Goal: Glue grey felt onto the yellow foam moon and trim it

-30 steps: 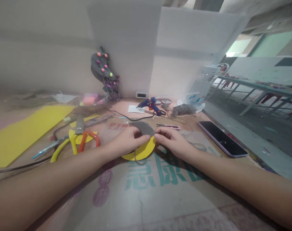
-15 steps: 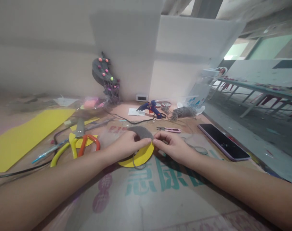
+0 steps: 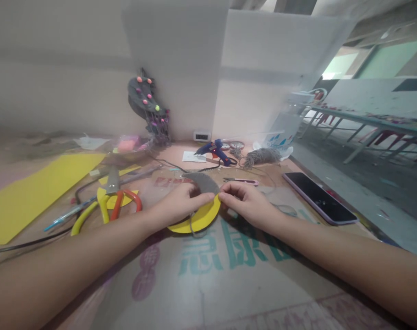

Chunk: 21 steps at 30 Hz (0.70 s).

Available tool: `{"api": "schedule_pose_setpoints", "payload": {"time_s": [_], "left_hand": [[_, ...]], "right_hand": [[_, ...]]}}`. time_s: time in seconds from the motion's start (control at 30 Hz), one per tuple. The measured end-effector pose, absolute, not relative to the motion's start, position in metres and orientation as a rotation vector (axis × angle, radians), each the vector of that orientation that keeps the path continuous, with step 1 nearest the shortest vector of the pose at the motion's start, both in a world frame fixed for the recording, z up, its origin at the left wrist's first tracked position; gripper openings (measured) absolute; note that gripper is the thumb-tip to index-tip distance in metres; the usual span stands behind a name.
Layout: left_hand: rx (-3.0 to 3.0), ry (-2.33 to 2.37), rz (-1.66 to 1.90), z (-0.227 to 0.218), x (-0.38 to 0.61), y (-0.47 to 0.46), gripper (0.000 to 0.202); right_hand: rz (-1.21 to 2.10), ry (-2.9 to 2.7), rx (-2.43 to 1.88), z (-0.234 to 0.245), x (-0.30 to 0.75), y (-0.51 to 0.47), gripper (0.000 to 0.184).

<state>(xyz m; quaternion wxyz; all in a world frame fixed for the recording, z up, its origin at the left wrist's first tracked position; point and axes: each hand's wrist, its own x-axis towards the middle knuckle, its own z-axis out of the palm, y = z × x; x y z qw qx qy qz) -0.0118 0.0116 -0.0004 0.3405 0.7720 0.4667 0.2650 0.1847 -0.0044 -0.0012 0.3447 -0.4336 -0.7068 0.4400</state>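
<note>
A yellow crescent-shaped cutout (image 3: 203, 217), its far part wrapped in grey yarn (image 3: 205, 182), lies between my hands over the printed sheet. My left hand (image 3: 186, 201) is closed on it, thumb on top near the middle. At the right end my right hand (image 3: 244, 200) pinches the edge between thumb and forefinger; whether a yarn strand is in that pinch I cannot tell. A loose loop of grey yarn hangs over the yellow face below my left thumb. Beyond the hands lie pink-handled thread snips (image 3: 242, 181).
A blue glue gun (image 3: 215, 152) rests at the back beside a bundle of grey yarn (image 3: 263, 157). Scissors (image 3: 114, 197) and a yellow sheet (image 3: 40, 192) are left, a phone (image 3: 320, 197) right. A decorated grey crescent (image 3: 141, 98) stands against the wall.
The view has tilted slightly, so most things sit a little higher in the picture. Both hands keep their hold on the crescent, and the loose yarn loop looks narrower.
</note>
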Motion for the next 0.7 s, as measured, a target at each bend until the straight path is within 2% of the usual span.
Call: {"api": "schedule_pose_setpoints", "payload": {"time_s": [0.33,0.7], "left_hand": [[1.990,1.248,0.614,-0.0031,-0.0119,0.0129,0.039],[2.053,1.196,0.613,0.0009,-0.0112,0.0091,0.035]], "right_hand": [[1.166,-1.825,-1.129,-0.0010,0.1839,-0.0058,0.019],[1.164,-1.849,-1.134,-0.0031,0.1835,-0.0027,0.016]]}}
